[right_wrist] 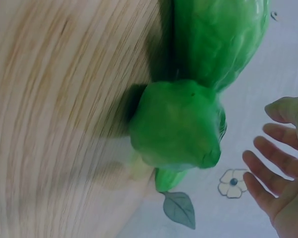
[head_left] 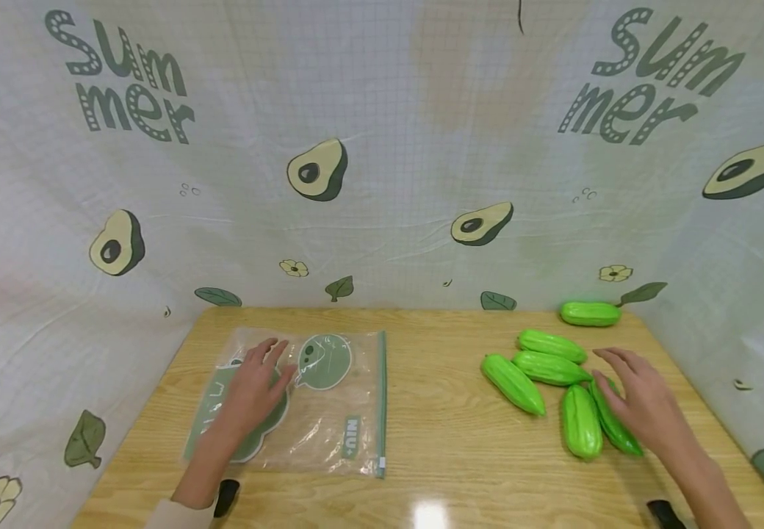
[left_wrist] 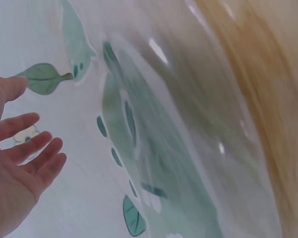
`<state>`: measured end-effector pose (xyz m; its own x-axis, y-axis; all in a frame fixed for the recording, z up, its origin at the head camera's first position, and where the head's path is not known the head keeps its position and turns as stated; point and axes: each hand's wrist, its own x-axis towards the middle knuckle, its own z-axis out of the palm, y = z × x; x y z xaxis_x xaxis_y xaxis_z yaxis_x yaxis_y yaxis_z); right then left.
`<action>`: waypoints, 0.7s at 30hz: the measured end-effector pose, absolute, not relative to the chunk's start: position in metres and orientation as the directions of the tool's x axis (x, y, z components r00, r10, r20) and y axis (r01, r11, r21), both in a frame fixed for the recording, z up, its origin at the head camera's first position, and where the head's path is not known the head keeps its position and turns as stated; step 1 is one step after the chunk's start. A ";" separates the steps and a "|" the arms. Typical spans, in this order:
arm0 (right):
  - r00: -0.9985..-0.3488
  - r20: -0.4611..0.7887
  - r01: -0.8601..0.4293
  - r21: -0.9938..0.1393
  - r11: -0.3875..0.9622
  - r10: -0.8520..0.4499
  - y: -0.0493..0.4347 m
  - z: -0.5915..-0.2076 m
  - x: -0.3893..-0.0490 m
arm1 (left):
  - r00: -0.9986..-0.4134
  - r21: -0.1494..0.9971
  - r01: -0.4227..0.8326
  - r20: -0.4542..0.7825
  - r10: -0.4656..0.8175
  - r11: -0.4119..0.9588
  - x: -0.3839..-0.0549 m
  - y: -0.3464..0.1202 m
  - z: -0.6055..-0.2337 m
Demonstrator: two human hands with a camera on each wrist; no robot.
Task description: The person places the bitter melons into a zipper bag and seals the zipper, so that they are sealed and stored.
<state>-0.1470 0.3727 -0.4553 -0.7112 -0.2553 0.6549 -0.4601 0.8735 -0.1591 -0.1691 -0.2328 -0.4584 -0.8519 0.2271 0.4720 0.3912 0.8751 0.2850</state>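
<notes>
A clear zip bag (head_left: 316, 441) with green printed patches lies flat on the left of the wooden table. Over its left half hovers my left hand (head_left: 253, 389), fingers spread and relaxed, holding nothing. On the right, several bright green cucumber-like vegetables (head_left: 550, 367) lie in a loose cluster. My right hand (head_left: 646, 404) is just right of the cluster, above one slanting vegetable (head_left: 610, 422) that it partly covers. Its fingers are loosely bent, with nothing in them. In the right wrist view, a green vegetable (right_wrist: 176, 124) appears end-on, apart from the fingers.
One more green vegetable (head_left: 590, 314) lies at the table's back right edge. A pale cloth with avocado prints (head_left: 319, 170) hangs behind and along both sides. The wooden table (head_left: 441, 426) shows bare between bag and vegetables. A black strap end (head_left: 226, 497) is by my left wrist.
</notes>
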 end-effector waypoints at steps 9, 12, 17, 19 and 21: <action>-0.705 0.662 -0.488 -0.194 0.851 -0.253 0.358 -0.454 -0.145 | -0.821 0.291 0.436 0.516 0.244 0.852 -0.164 -0.218 -0.458; -0.698 0.670 -0.498 -0.201 0.844 -0.253 0.353 -0.454 -0.145 | -0.841 0.308 0.423 0.484 0.242 0.852 -0.163 -0.213 -0.458; -0.718 0.652 -0.488 -0.222 0.844 -0.244 0.344 -0.452 -0.142 | -0.840 0.310 0.425 0.485 0.243 0.851 -0.164 -0.205 -0.457; -0.732 0.638 -0.479 -0.233 0.847 -0.239 0.341 -0.451 -0.142 | -0.839 0.320 0.427 0.488 0.239 0.846 -0.163 -0.202 -0.457; -0.744 0.624 -0.474 -0.240 0.847 -0.239 0.336 -0.451 -0.141 | -0.844 0.333 0.423 0.484 0.232 0.843 -0.162 -0.199 -0.457</action>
<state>-0.1415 0.3359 -0.4513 -0.7439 -0.2392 0.6240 -0.4739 0.8472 -0.2402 -0.1623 -0.1991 -0.4565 -0.8439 0.2321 0.4837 0.4225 0.8432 0.3325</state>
